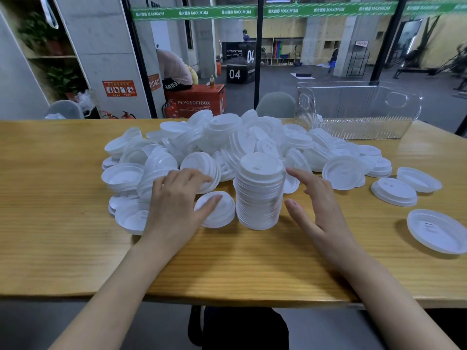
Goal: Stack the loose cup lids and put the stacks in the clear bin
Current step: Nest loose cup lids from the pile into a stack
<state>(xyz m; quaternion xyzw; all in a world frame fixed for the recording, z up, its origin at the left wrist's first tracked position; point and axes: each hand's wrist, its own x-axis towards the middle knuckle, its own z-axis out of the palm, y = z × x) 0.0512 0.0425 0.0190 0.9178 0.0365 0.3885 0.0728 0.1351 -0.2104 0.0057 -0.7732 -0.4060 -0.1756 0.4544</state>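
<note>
Stacking in hand; lid stack [259, 195] stands before the loose lid pile [227, 142]; left hand [177, 200] rests slack on lids, right hand [319, 208] spread, empty; next, I judge, both clasp stack for clear bin [358, 127].

The pile of lids [227, 140] hides the lids under it and the near left corner of the clear bin [358, 109]. A lid by that corner [319, 117] may be inside the bin or behind it; I cannot tell. The stack [259, 195] is blurry low down. The surface [50, 198] runs off both sides. The far-right lid [434, 231] is cut by the edge.
</note>
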